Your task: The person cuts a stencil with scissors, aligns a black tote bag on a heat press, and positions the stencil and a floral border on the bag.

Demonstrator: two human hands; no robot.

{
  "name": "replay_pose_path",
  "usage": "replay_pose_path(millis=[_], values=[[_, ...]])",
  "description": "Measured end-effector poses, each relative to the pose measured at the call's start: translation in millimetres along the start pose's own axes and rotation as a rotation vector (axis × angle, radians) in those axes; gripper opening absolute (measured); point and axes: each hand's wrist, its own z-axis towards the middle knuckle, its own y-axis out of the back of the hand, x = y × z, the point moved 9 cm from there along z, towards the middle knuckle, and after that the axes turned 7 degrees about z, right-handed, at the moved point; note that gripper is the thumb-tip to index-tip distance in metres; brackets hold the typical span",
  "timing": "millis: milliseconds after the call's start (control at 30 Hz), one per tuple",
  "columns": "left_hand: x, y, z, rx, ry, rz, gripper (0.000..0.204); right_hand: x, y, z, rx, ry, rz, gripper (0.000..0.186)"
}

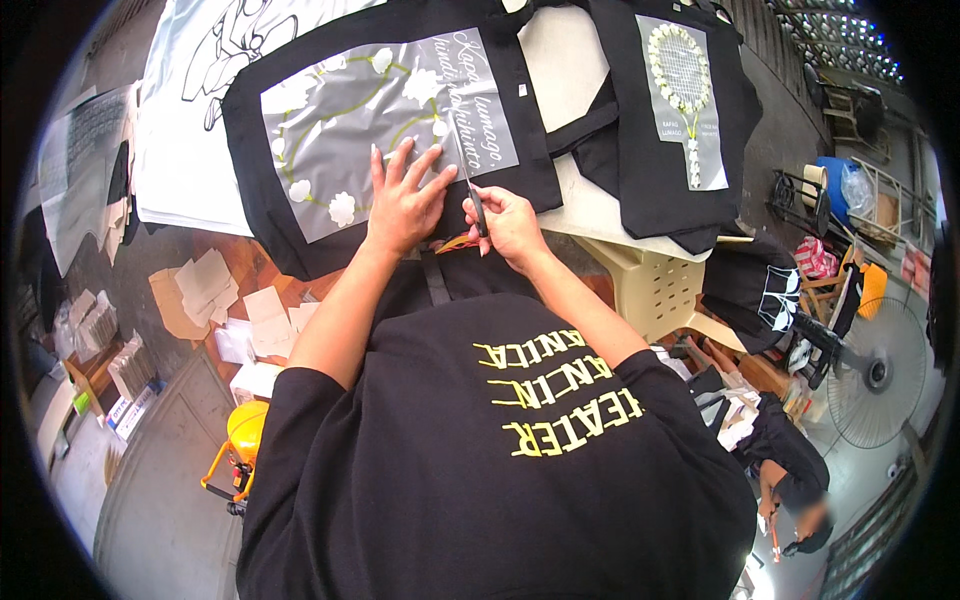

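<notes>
Though black, white-flowered cloth bag (360,112)

We look down and forward from head height through one wide fisheye, above and behind the fingers (399,163), near enough that the black shirt (420,430) spreads large on our side of them.

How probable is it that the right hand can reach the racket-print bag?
Probably yes: the bag lies near the right hand and nothing seems to stand between, though the hand holds a black-handled tool.
</notes>
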Motion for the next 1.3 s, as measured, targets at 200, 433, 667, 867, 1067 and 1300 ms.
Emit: replay_pose_path(millis=[200, 433, 667, 867, 1067, 1300], values=[[0, 2, 3, 0.026, 0.007, -0.006, 0.045, 2, 1, 2, 0.0, 0.004, 0.008, 0.031], [-1, 3, 3, 0.042, 0.002, -0.003, 0.045, 7, 0, 13, -0.001, -0.024, 0.009, 0.043], [0, 2, 2, 0.028, 0.006, -0.008, 0.046, 11, -3, 12, -0.012, -0.022, 0.012, 0.037], [-1, 5, 5, 0.03, 0.002, -0.012, 0.046, 23, -8, 19, -0.008, -0.026, 0.008, 0.032], [-1, 4, 4, 0.034, 0.0, -0.006, 0.047, 18, -5, 23, 0.003, 0.002, -0.016, 0.037], [0, 0, 3, 0.031, -0.007, 0.006, 0.046, 28, -9, 34, 0.006, 0.031, -0.018, 0.052]])
